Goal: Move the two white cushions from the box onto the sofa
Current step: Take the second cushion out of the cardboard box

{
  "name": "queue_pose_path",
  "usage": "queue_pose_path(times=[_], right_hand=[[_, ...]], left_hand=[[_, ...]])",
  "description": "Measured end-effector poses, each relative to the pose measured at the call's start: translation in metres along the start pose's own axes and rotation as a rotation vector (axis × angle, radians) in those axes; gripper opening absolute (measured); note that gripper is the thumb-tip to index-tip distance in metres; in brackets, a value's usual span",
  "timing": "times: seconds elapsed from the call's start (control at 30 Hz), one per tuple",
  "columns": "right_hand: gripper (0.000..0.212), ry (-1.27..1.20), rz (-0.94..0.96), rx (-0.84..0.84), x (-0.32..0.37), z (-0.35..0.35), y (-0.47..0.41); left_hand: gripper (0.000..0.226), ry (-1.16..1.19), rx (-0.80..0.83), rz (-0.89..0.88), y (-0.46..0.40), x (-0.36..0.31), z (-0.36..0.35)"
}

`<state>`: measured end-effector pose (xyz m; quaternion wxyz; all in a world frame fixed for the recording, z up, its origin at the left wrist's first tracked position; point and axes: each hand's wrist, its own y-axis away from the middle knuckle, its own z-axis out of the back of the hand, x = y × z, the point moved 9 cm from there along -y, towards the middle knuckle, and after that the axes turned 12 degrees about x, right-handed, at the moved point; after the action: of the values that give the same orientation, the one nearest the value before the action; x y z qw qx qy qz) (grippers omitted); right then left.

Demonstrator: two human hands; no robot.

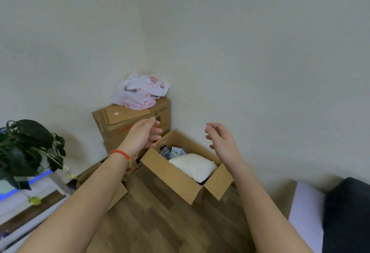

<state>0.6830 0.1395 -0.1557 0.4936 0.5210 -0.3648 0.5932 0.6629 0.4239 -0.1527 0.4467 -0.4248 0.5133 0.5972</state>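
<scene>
An open cardboard box (176, 178) stands on the wooden floor by the wall. A white cushion (195, 165) lies inside it, with patterned items behind it at the box's far end. Only one white cushion shows. My left hand (144, 136) hovers above the box's left far corner, fingers apart and empty. My right hand (222, 140) is held above the box's right side, fingers spread and empty. The dark sofa (348, 212) with a pale cushion (306, 210) sits at the lower right edge.
Closed cardboard boxes (124, 124) are stacked in the corner with a pink-and-white plastic bag (140, 92) on top. Another flat box (100, 176) lies left of the open one. A dark leafy plant (28, 150) stands at the left on a low shelf.
</scene>
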Motion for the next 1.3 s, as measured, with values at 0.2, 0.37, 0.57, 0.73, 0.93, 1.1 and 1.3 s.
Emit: queue_pose_path(times=[0.2,0.37,0.57,0.73,0.93,1.1,1.3], right_hand=[[0.034,0.015,-0.081,-0.082,-0.024,0.006,-0.092],[0.036,0.035,-0.178,-0.177,-0.067,0.008,-0.194],[0.037,-0.022,-0.326,-0.322,-0.135,0.012,-0.314],[0.036,-0.088,-0.461,-0.424,-0.189,0.021,-0.375],[0.035,-0.090,-0.616,-0.419,-0.286,0.032,-0.430],[0.039,-0.092,-0.730,-0.406,-0.418,0.039,-0.464],[0.048,-0.098,-0.860,-0.395,-0.601,0.036,-0.487]], left_hand=[[0.039,-0.008,0.120,0.048,-0.133,0.009,-0.004],[0.035,-0.048,0.270,0.092,-0.273,0.030,-0.011],[0.034,-0.098,0.451,0.203,-0.446,0.076,-0.027],[0.039,-0.151,0.561,0.344,-0.539,0.117,-0.054],[0.040,-0.160,0.600,0.528,-0.617,0.194,-0.086],[0.034,-0.214,0.585,0.604,-0.676,0.297,-0.116],[0.031,-0.291,0.603,0.711,-0.731,0.460,-0.159]])
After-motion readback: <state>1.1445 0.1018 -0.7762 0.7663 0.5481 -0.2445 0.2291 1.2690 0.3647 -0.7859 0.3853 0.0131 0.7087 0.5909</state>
